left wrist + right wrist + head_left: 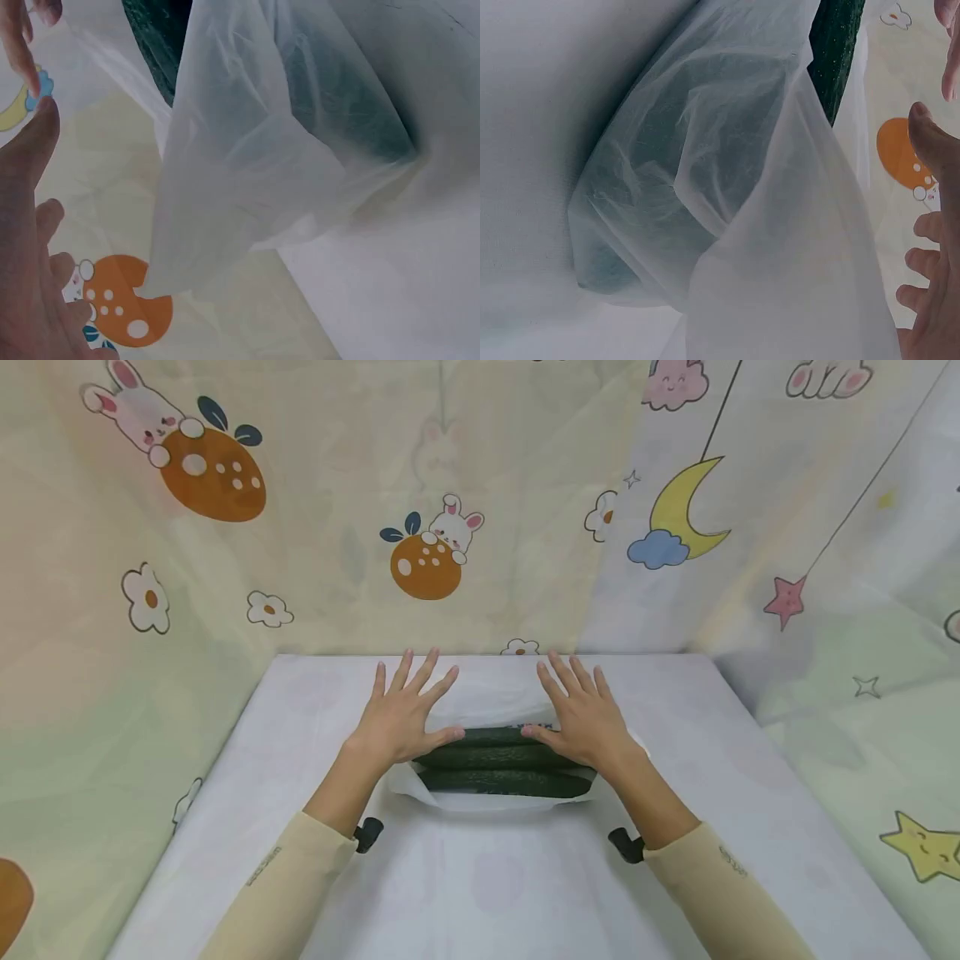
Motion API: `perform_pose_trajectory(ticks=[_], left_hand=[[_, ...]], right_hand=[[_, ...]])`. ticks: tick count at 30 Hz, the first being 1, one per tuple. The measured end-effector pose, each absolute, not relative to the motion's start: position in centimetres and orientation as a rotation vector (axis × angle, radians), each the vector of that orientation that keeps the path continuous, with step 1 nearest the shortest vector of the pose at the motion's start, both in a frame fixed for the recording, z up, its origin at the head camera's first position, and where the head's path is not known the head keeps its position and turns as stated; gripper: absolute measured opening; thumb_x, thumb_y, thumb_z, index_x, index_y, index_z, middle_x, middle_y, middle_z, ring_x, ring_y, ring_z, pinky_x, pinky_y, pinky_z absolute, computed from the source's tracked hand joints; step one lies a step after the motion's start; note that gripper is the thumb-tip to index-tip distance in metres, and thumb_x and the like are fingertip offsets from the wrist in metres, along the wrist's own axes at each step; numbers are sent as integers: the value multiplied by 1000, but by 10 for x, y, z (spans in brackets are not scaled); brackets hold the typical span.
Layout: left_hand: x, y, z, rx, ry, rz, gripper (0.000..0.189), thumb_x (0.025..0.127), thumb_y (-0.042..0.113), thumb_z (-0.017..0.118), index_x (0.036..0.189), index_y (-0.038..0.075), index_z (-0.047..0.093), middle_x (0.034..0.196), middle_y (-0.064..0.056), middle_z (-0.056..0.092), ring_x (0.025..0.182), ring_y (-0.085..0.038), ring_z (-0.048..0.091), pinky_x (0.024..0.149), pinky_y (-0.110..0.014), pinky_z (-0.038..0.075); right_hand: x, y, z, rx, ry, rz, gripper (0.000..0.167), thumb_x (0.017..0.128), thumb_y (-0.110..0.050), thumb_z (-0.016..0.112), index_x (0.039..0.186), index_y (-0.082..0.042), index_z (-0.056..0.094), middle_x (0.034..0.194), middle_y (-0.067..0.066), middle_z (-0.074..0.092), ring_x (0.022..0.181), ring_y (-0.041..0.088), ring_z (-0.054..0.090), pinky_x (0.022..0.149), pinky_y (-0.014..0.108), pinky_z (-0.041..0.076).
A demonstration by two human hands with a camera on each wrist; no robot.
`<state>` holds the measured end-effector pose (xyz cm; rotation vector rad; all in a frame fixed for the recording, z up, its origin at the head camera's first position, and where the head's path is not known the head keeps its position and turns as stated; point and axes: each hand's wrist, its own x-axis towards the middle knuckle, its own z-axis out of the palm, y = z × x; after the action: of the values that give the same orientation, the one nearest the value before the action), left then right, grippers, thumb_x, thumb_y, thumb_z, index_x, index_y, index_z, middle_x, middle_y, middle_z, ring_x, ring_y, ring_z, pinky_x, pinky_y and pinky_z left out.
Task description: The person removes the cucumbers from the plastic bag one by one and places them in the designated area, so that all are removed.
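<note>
Several dark green cucumbers [504, 782] lie side by side in a thin, translucent white plastic bag [480, 803] on the table. Above the bag's left part, my left hand [401, 718] is spread with straight fingers, its thumb overlapping the rear cucumber in the head view. My right hand [585, 718] spreads likewise over the right part, thumb pointing inward. Neither hand grips anything. In the left wrist view, loose film of the bag [225, 172] stands up beside the hand. The right wrist view shows cucumber ends through the crumpled bag [667, 172].
The bag rests on a white-covered table [480, 893]. Behind and beside it hangs a patterned cloth [322, 527] with rabbits, flowers and stars. A small black device [368, 835] sits at the left wrist, and another black device [626, 845] at the right.
</note>
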<state>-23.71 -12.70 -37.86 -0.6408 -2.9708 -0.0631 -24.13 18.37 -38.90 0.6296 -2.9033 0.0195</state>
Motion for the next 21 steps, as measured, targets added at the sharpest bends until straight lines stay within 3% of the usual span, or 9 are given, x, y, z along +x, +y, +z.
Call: perform_pose_trajectory(ticks=[5, 15, 21], left_hand=[[-230, -131, -384, -646, -2965, -38, 92, 91, 79, 49, 165, 35, 14, 174, -2, -6, 159, -35, -8, 123, -67, 1], [-221, -138, -395, -640, -2960, -25, 95, 90, 81, 48, 166, 33, 16, 174, -6, 7, 160, -34, 4, 124, -65, 2], [-214, -139, -403, -648, -2958, -119, 96, 90, 79, 52, 166, 31, 18, 173, -9, 7, 158, -41, 5, 122, -64, 18]], right_hand=[[-236, 183, -390, 623, -2901, 5, 104, 91, -74, 56, 166, -16, 14, 174, 9, 6, 159, 38, 5, 124, 64, 6], [-231, 183, -391, 625, -2888, -60, 104, 91, -74, 57, 166, -15, 15, 173, 11, 12, 158, 39, 7, 124, 64, 6], [-223, 183, -395, 638, -2881, -37, 104, 90, -72, 60, 166, -14, 18, 172, 13, 15, 157, 42, 11, 125, 63, 8]])
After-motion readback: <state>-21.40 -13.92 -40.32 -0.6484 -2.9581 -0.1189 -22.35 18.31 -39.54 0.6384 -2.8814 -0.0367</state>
